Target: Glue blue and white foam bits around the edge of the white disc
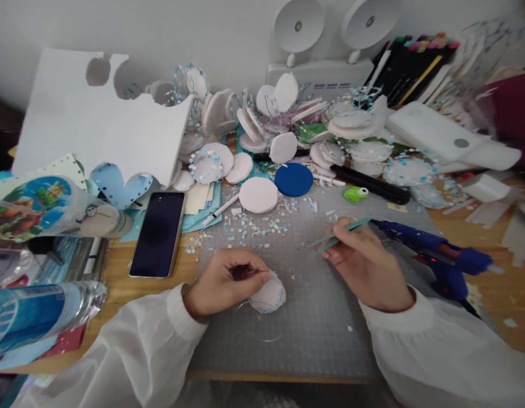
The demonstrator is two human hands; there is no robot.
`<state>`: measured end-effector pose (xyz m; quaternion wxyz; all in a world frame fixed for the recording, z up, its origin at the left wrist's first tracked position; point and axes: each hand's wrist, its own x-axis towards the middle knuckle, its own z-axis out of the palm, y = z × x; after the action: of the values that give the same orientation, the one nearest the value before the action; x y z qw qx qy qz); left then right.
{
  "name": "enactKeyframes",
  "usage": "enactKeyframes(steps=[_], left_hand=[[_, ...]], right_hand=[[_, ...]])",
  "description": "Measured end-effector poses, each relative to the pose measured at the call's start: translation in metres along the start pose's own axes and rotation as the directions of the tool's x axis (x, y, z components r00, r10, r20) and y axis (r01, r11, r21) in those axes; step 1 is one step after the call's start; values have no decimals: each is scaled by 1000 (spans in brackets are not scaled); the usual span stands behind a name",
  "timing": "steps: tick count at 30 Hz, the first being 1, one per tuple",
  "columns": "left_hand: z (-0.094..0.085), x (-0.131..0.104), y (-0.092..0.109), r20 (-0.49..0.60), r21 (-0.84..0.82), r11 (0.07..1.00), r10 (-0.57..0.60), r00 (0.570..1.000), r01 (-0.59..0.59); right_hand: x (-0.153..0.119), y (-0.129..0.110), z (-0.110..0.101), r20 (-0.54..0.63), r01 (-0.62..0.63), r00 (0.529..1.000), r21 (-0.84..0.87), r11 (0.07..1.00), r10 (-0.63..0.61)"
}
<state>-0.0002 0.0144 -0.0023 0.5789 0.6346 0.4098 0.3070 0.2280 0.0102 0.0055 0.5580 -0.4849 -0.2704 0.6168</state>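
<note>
So the left hand (232, 281) is pinching a small white disc (268, 294) by its upper-left edge, thumb and fingertips coming together on it, grip basically closed. The right hand (366, 263) is clamping onto one pair of teal tweezers (345, 235) — its fingers are wrapping round the middle, while the two tweezer tips are sitting a bit apart and pointing left, not touching the disc. The disc is resting low over the grey mat (321, 340), front and centre, and it's showing pale blue bits along its rim. A thin clear strand (270, 340) is curling on the mat just below it; I can't tell if it's joining the disc. Counting stuff: one blue disc (294, 179) is lying behind the hands, with one plain white oval (259, 194) touching its left side, and one green punch (354, 195) is sitting to the right. Little paper bits (256, 229) are scattering everywhere, way too many to count, same with the overlapping pile of white rounds (220, 113) at the back. One blue glue gun (440, 249) is lying beyond the right hand, one phone (157, 235) is lying face-up on the wooden table (118, 266) at left, and two round lamp heads (299, 25) are standing at the back.
</note>
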Motion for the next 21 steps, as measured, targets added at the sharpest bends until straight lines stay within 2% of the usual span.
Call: enactKeyframes(steps=[3,6,10,13,16,21], left_hand=[[1,0,1,-10,25,1000,-10,1000,10],[2,0,2,37,105,994,13,999,-17],[3,0,1,128,287,940,153,980,-184],[3,0,2,150,381,876,258,955,-296],[1,-2,3,154,398,853,301,941,-338],[-3,-5,3,97,362,874,310,946,-324]], right_hand=[[-5,4,3,75,-88,993,-21,996,90],[-7,7,5,67,-112,991,-22,993,113],[-4,8,5,48,-141,989,3,990,140],[-2,7,6,23,-157,987,29,987,156],[-2,8,5,30,-147,989,7,989,147],[-1,9,4,45,-111,993,-35,993,112]])
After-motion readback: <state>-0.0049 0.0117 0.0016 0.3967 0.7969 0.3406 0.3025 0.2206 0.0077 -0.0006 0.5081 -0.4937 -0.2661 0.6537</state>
